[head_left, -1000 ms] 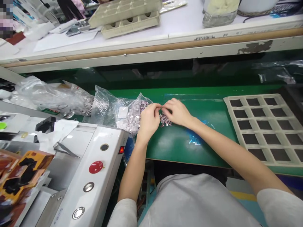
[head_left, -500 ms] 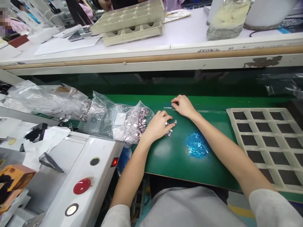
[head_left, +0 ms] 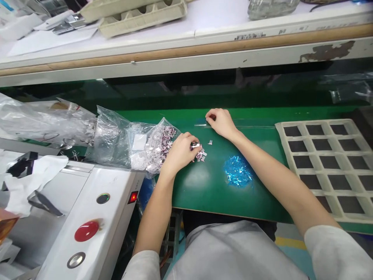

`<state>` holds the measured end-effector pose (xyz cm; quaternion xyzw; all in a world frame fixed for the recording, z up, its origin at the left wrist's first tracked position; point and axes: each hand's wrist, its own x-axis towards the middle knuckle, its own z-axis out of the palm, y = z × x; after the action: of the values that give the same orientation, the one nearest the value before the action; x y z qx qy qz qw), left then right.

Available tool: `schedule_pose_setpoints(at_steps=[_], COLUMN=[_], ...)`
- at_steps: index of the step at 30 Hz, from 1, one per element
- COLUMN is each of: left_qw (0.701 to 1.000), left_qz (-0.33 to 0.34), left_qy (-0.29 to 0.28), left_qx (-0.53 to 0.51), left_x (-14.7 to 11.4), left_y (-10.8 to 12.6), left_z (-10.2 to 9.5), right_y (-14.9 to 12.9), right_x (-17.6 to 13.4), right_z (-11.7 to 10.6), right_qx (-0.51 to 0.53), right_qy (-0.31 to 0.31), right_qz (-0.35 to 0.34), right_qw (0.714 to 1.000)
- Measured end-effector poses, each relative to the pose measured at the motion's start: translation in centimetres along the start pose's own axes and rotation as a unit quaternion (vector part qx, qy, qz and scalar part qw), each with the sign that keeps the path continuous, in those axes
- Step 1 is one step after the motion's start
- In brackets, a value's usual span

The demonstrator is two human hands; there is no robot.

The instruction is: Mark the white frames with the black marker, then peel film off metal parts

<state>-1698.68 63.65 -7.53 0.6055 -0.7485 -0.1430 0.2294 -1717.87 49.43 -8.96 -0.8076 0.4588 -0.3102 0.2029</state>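
left hand (head_left: 181, 151): palm down, half curled over the loose metal clips (head_left: 201, 156), a bright one between thumb and fingers; whether it is clamped, i cannot tell.
right hand (head_left: 220, 123): apart from the left, at its two o'clock, fingertips bunched at one end of a clear plastic strip (head_left: 200, 125), perhaps to steady it; pinching or just pressing, i cannot tell.
metal clips: a small heap beside the left fingertips, likely for easy picking; a stray clip (head_left: 210, 142) lies at the right hand's seven o'clock.
plastic bag (head_left: 154, 149): at the left hand's nine o'clock, its clip-filled end beside that hand, presumably for short reach.
blue film scraps (head_left: 238, 171): at the right hand's five o'clock, piled on the green tabletop (head_left: 201, 190), probably to keep them off the clips.
compartment tray (head_left: 305, 137): flat, at the left hand's three o'clock, well apart.
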Motion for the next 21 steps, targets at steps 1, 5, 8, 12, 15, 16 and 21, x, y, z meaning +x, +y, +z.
schedule_pose_setpoints(at_steps=[1, 5, 8, 12, 15, 16, 21], left_qw=[1.000, 0.999, 0.999, 0.996, 0.975, 0.960, 0.920], left_qz=[-0.008, -0.017, -0.006, -0.007, -0.037, -0.055, -0.113], left_qy=[-0.003, 0.005, 0.000, 0.018, 0.045, 0.049, 0.051], left_qx=[-0.011, -0.035, -0.044, -0.087, -0.215, -0.269, -0.372], left_x=[0.0, 0.0, 0.0, -0.2, -0.2, -0.3, -0.1], left_y=[0.0, 0.1, 0.3, 0.7, 1.3, 1.5, 1.7], left_z=[0.1, 0.3, 0.2, 0.0, -0.2, -0.2, -0.1], right_y=[-0.2, -1.3, -1.9, -2.7, -3.4, -3.7, -4.4], right_x=[-0.1, -1.2, -2.5, -4.1, -5.0, -5.3, -7.2], right_z=[-0.2, -1.0, -1.6, -1.8, -1.9, -1.9, -2.2], right_qx=[0.009, 0.023, 0.038, 0.106, 0.193, 0.220, 0.279], right_qy=[0.002, 0.031, 0.051, 0.057, 0.052, 0.051, 0.039], right_qz=[0.003, -0.006, -0.021, -0.024, -0.015, -0.012, 0.000], right_qw=[1.000, 0.999, 0.998, 0.992, 0.980, 0.974, 0.960])
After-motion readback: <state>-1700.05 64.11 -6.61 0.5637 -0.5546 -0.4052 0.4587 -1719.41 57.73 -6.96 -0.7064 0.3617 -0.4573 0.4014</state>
